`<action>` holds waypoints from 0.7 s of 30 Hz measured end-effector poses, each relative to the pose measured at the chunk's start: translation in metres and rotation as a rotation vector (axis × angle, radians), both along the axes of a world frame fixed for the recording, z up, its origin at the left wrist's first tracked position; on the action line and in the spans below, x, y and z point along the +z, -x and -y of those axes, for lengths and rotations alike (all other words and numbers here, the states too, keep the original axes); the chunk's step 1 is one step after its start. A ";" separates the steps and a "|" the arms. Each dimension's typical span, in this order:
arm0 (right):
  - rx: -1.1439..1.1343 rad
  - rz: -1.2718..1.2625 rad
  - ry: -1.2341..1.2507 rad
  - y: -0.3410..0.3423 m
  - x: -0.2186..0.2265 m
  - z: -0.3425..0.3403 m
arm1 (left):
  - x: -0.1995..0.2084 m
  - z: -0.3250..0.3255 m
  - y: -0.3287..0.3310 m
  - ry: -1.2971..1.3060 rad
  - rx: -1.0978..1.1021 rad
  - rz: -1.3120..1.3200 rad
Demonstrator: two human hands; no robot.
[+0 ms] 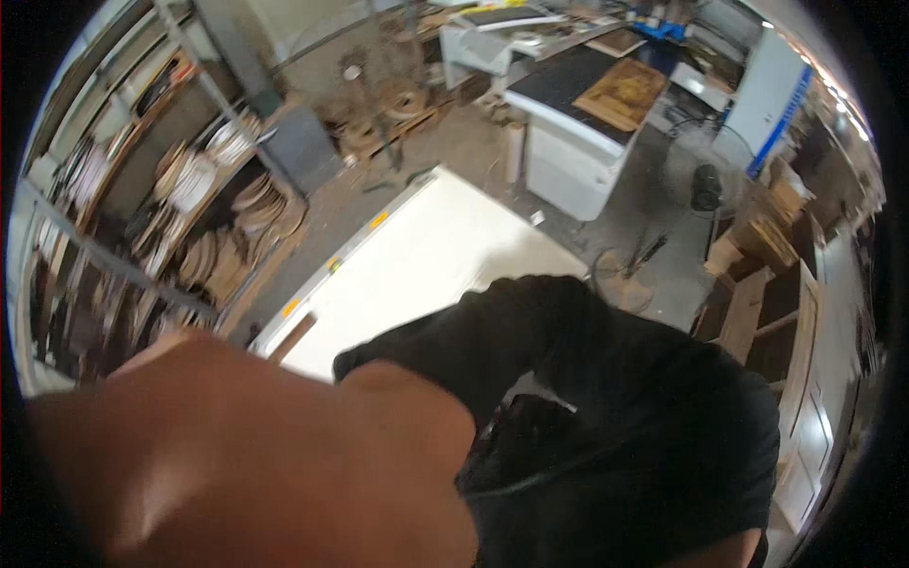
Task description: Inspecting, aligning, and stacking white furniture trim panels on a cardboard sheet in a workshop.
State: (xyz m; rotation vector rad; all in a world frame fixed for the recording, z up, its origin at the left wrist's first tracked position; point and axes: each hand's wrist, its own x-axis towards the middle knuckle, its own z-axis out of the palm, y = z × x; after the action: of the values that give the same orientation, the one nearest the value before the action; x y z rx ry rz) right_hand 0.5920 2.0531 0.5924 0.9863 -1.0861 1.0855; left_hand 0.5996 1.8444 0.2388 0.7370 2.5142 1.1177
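A bare arm or shoulder (237,454) fills the lower left. Dark cloth (644,426) covers the lower middle and right, with a small patch of bare skin at its bottom edge. Neither my left hand nor my right hand can be made out; arm and cloth block that part of the view. Beyond them lies a large white panel (426,246), its near part hidden. Along its left edge runs a spirit level (333,265) with yellow-orange parts. A short brown strip (298,336) rests at the panel's near left.
Shelves at the left hold stacked round pieces (194,180). A dark-topped white table (568,123) bears a brown board (622,93). Toward the right stand a fan (705,185) and wooden frames (772,322). A grey panel (298,147) leans by the shelves.
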 end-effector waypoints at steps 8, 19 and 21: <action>0.245 0.548 -0.146 0.019 -0.059 0.037 | -0.047 0.118 0.005 0.033 0.249 -0.114; -0.180 1.767 -0.583 -0.056 -0.492 0.033 | -0.295 0.318 -0.224 0.193 0.292 0.324; -0.069 1.947 -0.645 -0.082 -0.517 0.025 | -0.318 0.310 -0.225 0.566 -0.282 -0.114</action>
State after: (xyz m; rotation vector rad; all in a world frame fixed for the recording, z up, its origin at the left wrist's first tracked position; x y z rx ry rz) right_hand 0.6736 2.0280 0.0750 -0.0332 -3.0989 1.5748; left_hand 0.8248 1.5341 -0.0789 0.9570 2.5215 0.2524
